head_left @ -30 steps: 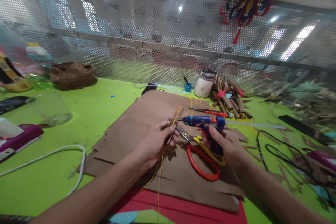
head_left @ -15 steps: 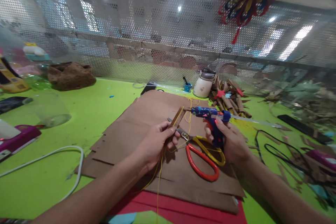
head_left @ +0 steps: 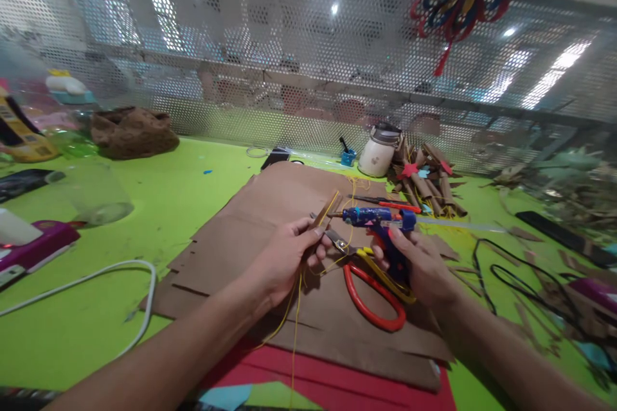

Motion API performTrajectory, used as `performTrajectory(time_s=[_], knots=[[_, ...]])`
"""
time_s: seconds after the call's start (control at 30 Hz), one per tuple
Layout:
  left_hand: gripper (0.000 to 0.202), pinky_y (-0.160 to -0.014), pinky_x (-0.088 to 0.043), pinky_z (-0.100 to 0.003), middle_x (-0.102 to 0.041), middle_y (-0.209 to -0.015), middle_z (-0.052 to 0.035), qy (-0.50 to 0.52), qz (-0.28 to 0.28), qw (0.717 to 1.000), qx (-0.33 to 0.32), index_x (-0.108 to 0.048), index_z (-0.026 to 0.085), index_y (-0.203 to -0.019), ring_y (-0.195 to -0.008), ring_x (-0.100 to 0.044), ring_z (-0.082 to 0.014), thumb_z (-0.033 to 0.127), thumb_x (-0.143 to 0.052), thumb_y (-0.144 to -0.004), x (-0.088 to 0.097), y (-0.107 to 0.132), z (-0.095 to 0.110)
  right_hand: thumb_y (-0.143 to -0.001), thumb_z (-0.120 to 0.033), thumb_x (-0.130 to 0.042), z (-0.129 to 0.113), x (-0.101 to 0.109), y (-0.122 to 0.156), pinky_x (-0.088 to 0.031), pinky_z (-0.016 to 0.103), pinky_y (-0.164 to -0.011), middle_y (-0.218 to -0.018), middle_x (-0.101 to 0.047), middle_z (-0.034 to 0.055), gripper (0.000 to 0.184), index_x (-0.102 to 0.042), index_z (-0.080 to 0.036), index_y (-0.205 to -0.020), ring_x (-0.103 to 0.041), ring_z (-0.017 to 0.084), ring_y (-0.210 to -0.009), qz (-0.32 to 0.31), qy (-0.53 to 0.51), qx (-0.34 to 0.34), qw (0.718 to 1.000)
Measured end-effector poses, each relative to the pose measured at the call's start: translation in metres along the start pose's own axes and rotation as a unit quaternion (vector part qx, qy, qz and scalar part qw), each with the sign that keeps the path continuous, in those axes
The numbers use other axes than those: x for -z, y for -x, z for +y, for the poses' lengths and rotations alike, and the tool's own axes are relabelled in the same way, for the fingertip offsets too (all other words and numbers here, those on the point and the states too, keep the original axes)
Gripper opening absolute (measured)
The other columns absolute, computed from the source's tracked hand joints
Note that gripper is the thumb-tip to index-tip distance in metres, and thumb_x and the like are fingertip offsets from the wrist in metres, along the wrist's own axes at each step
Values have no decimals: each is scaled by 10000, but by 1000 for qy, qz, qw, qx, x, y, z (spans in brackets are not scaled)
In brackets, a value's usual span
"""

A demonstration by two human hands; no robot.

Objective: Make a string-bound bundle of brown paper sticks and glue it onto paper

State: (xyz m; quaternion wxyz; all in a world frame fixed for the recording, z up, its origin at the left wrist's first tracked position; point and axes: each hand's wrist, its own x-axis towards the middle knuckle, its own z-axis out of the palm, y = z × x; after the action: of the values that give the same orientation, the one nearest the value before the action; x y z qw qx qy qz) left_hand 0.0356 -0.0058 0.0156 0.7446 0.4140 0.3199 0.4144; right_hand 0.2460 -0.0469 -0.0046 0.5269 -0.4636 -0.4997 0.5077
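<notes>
- Green table [head_left: 202, 192]: bears stacked brown paper sheets [head_left: 231, 257].
- Blue glue gun [head_left: 371, 216]: in the right hand's [head_left: 419, 257] closed grip, nozzle just beside a brown strip [head_left: 326, 210], contact unclear.
- Scissors [head_left: 341, 244]: on the sheets, yellow handle partly behind the gun.
- Left hand [head_left: 292, 250]: thumb and fingers pinched on the tilted strip.
- Yellow thread [head_left: 297, 318]: hangs below.

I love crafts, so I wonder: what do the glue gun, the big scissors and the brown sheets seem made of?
Glue gun: probably plastic, as it looks smooth, moulded and blue.
Big scissors: likely metal blades, greyish with some shine; the red and yellow handles look smooth, plastic or rubber-coated.
Brown sheets: matte, likely paper or thin card, from the creases and layered edges.
</notes>
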Motion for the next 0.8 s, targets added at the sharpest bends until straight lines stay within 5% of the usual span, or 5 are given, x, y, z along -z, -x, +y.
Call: performTrajectory(time_s=[0.47, 0.8], knots=[[65, -438, -287, -167, -566, -681, -32, 4, 6, 1000, 0, -570, 103, -734, -505, -429, -42, 159, -585, -765, -3, 4, 6, -859, -535, -471, -2, -4, 7, -299, 236, -466, -572, -507, 16, 453, -557, -140, -655, -412, 102, -501, -22, 66, 0, 998], [72, -436, -285, -159, -579, -751, -52, 18, 7, 1000, -3, -593, 81, -829, -531, -441, -40, 114, -567, -771, -8, 9, 11, -874, -474, -487, 2, 0, 6, -327, 239, -490, -641, -534, 22, 358, -580, -146, -765, -438, 107, -533, -5, 39, 32, 999]])
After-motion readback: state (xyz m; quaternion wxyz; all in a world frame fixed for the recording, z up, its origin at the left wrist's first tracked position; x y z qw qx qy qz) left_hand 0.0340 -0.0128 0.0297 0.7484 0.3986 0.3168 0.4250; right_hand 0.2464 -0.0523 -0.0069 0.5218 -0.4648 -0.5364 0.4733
